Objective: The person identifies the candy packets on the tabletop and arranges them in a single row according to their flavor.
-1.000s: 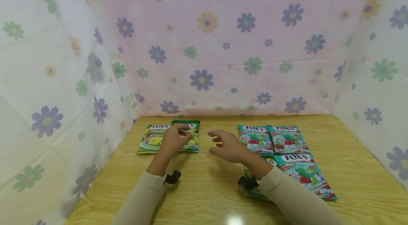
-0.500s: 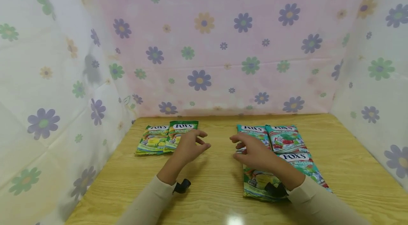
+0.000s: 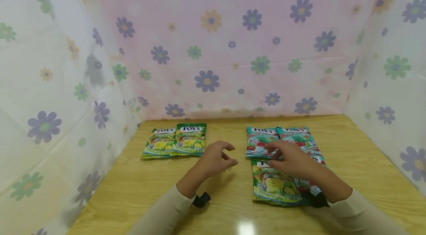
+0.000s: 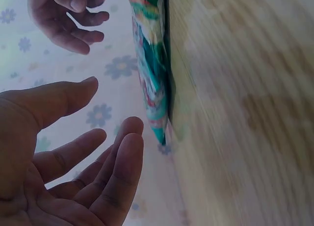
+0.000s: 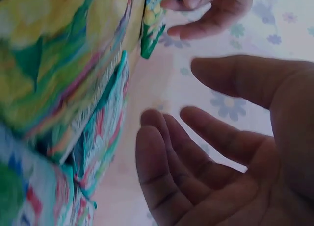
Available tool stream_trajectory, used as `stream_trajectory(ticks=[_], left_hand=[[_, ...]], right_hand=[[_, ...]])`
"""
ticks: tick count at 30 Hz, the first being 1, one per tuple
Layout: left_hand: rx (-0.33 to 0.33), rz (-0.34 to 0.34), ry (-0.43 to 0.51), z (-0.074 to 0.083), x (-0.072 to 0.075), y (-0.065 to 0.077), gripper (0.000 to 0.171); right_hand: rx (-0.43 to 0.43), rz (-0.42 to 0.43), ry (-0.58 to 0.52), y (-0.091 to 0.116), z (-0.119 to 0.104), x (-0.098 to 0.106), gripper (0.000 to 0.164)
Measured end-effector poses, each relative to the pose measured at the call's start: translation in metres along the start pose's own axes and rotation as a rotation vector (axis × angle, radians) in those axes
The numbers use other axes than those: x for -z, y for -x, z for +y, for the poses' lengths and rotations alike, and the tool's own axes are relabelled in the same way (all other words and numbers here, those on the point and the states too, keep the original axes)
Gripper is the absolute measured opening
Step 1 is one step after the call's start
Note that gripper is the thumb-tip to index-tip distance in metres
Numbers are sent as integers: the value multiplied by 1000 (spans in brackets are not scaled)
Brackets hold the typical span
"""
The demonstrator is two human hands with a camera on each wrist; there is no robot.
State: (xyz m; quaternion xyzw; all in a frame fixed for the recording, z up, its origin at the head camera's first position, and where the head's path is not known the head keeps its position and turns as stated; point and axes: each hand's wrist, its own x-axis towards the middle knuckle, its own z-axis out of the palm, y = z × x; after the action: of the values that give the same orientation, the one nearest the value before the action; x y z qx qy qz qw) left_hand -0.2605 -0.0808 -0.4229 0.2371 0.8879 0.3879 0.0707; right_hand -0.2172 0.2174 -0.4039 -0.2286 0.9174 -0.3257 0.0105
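In the head view my left hand [image 3: 215, 159] hovers over the table between two groups of candy bags, fingers loosely bent and holding nothing. My right hand [image 3: 294, 160] hangs over the right-hand group, also without anything in its grasp. Under it lie a green-yellow Springtea bag [image 3: 273, 186], two Mint Blossom bags at the back, including the left one [image 3: 257, 150], and a front one mostly hidden by the hand and wrist. Two more Springtea bags, one of them the nearer to my left hand [image 3: 189, 140], lie overlapping at the left. Both wrist views show relaxed fingers [image 5: 157, 172] apart from the bags.
A wooden table [image 3: 159, 187] carries all the bags. Flowered cloth [image 3: 226, 57] stands behind it and along both sides. A black wrist camera [image 3: 201, 200] sits on the left wrist, another on the right.
Both hands have moved right: the left from over the left Springtea bags to the table's middle, the right further across the right-hand group. The bags stay in place.
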Motion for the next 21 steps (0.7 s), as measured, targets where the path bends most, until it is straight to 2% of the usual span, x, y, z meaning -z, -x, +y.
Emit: stream_trajectory(ticks=[8, 12, 21], left_hand=[[4, -131, 44, 4, -13, 5, 55], [15, -167, 59, 2, -17, 7, 56], [22, -222, 117, 4, -27, 7, 55]], right_hand=[[-9, -136, 35, 2, 3, 14, 39], [-50, -198, 42, 5, 3, 17, 41], [-190, -248, -11, 19, 8, 17, 45]])
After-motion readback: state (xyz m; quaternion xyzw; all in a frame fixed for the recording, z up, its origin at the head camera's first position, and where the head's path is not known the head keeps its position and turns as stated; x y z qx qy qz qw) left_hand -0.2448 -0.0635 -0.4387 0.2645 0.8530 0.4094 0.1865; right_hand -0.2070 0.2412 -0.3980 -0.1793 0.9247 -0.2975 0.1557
